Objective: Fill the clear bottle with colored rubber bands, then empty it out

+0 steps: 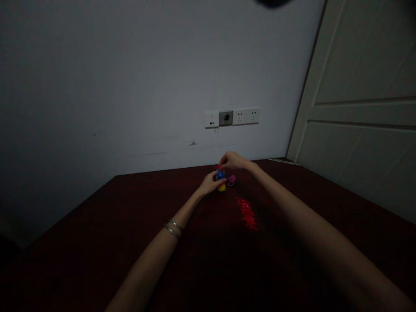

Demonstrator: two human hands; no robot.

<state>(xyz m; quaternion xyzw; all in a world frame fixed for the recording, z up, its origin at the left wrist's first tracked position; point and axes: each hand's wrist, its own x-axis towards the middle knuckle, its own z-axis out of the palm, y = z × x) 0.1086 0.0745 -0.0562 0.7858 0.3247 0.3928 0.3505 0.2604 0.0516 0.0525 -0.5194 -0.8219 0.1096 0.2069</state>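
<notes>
Glossy, plastic-looking red pieces (247,213)

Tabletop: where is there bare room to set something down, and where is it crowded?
The tabletop looks bare left of the left forearm, back to the wall, and between that forearm and the red pieces. It is crowded around the jar, where both hands and the purple item cluster. The near edge is too dark to judge.
</notes>
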